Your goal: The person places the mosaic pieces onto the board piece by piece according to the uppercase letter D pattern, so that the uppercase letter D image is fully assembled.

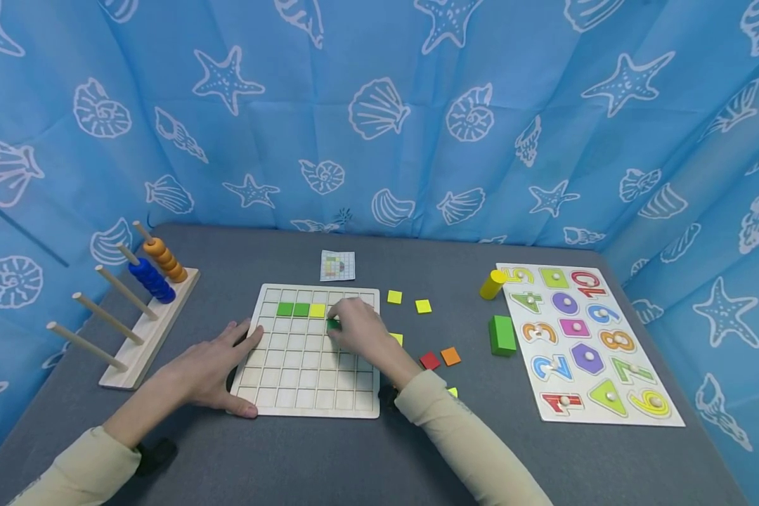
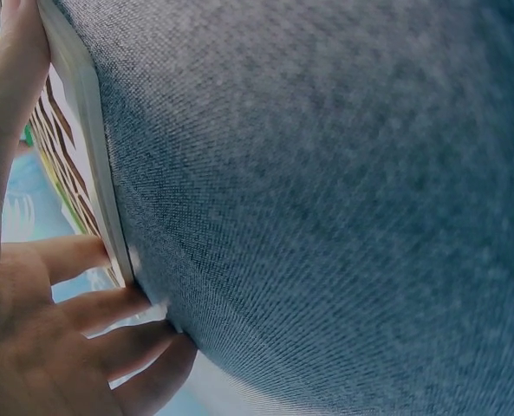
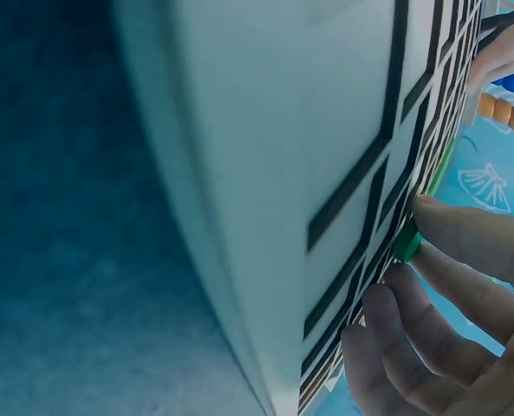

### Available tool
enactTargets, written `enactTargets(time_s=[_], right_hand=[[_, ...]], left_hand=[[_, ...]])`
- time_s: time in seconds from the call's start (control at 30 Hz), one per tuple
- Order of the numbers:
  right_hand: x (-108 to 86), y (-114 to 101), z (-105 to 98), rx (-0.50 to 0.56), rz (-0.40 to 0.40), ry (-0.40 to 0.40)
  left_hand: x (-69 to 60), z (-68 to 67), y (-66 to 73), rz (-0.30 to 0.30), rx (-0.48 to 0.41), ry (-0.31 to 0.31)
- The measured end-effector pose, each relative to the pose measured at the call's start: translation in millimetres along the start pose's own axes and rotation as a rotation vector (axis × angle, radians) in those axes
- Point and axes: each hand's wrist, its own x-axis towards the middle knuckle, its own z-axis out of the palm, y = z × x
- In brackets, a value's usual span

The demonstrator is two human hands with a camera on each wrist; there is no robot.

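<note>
A white grid board (image 1: pixel 296 379) lies on the grey table. Two green square tiles (image 1: pixel 293 309) and a yellow tile (image 1: pixel 317 310) sit side by side in one of its upper rows. My right hand (image 1: pixel 362 330) is over the board's upper right part and pinches another green tile (image 3: pixel 407 241) between thumb and finger, close to the grid. With fingers spread, my left hand (image 1: pixel 211 369) rests along the board's left edge. In the left wrist view its thumb and fingertips touch the board's side and the table.
Loose yellow tiles (image 1: pixel 423 306), a red tile (image 1: pixel 429 360) and an orange tile (image 1: pixel 451 356) lie right of the board. A small pattern card (image 1: pixel 338 266) is behind it. A peg abacus (image 1: pixel 145 330) stands left; a yellow cylinder (image 1: pixel 492 284), green block (image 1: pixel 502 336) and number puzzle (image 1: pixel 582 414) are right.
</note>
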Motion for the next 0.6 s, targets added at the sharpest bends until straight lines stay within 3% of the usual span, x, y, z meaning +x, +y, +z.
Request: enactTargets(time_s=[0.6], right_hand=[[1.4,-4.5,2.6,-0.033,-0.013,-0.013]], left_hand=[[0.3,0.2,0.8,0.0,0.005,0.003]])
